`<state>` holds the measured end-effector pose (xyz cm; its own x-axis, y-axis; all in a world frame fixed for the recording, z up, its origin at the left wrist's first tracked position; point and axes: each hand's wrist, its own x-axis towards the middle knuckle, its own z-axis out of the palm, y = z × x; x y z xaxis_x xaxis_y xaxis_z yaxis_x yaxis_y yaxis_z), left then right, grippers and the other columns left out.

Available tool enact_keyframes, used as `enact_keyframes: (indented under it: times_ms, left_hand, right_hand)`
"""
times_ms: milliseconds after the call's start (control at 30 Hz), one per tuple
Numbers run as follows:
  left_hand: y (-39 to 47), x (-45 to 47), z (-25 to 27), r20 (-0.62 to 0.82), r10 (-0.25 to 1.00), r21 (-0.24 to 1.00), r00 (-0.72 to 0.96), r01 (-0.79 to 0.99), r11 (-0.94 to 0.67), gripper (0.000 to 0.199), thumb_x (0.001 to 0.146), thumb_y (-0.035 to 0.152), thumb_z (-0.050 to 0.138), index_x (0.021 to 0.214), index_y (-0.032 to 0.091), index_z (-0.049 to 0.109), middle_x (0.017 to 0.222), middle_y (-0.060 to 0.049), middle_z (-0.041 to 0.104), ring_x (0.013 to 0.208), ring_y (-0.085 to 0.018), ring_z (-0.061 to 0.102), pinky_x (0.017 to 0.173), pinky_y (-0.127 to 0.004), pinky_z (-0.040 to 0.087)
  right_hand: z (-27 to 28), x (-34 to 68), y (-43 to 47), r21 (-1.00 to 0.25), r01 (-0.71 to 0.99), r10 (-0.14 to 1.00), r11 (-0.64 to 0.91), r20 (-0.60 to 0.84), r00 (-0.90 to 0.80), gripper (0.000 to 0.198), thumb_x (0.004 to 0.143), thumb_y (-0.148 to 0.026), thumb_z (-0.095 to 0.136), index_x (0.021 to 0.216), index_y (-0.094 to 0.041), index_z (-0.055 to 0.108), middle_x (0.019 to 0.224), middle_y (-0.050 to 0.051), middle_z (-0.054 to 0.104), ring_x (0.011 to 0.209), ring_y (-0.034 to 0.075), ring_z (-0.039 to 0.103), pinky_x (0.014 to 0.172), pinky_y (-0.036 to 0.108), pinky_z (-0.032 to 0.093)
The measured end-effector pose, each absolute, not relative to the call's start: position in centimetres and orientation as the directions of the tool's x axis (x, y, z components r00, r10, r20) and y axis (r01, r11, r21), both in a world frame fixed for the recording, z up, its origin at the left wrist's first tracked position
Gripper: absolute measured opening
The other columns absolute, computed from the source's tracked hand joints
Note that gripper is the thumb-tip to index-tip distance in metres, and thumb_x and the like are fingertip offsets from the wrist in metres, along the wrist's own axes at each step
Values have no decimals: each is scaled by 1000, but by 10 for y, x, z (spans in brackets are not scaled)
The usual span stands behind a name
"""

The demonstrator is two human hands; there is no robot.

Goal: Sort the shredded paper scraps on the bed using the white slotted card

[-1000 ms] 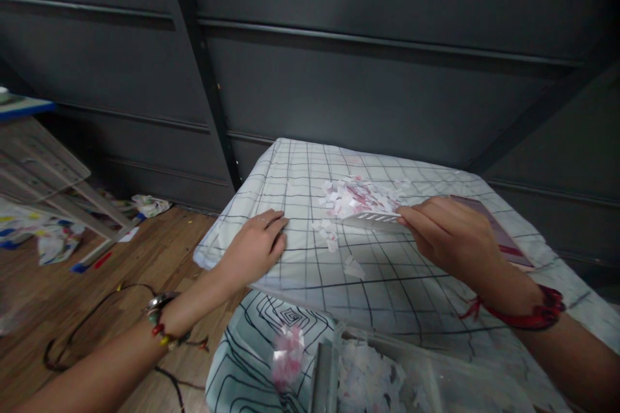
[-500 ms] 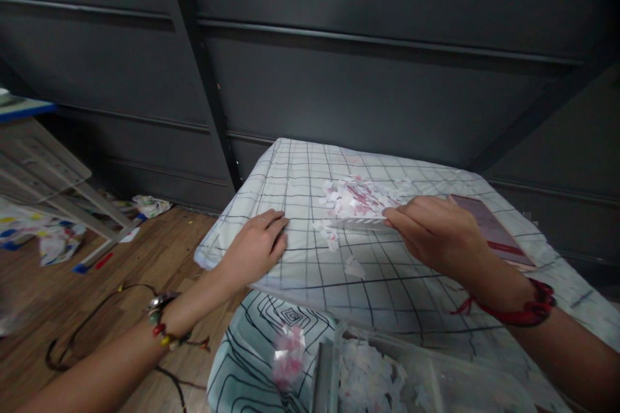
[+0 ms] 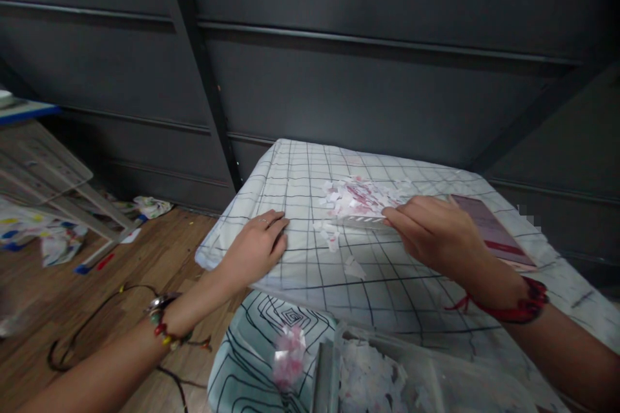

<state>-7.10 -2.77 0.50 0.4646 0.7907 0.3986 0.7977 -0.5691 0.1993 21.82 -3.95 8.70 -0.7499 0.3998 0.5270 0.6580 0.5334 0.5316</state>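
Flat on the checked cloth (image 3: 300,168) lies my left hand (image 3: 259,242), fingers stretched out and nothing in them. The fingertips of my right hand (image 3: 431,232) pinch the near right corner of a small white slatted tray (image 3: 358,221). A heap of torn white and pink paper scraps (image 3: 356,197) fills the tray and hides its inside. Just in front of it, a few loose scraps (image 3: 329,234) and one larger piece of paper (image 3: 355,267) rest on the cloth. Right of my right hand is a flat mauve booklet or card (image 3: 494,232) with a red band, partly covered by the hand.
A clear plastic box (image 3: 431,361) holding grey-white paper bits stands close to me. Beside it, a blurred pink and clear item (image 3: 289,358) lies on a patterned teal cushion (image 3: 247,342). Dark panels (image 3: 363,90) rise behind. A cable (image 3: 92,310) runs along the floor at left.
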Motion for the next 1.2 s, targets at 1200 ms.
enact_keyframes:
  times_ms: [1200]
  left_hand:
    - [-28,-70,6,361,803,168,475,814,-557,33,89,21,41,112,6,59,120,-17,57,112,-26,53,98,-44,44]
  right_hand:
    - [93,234,-63,394,621,315,678,607,-730,16,87,-13,46,74,-17,55,53,0,52,51,12,42,48,27,30]
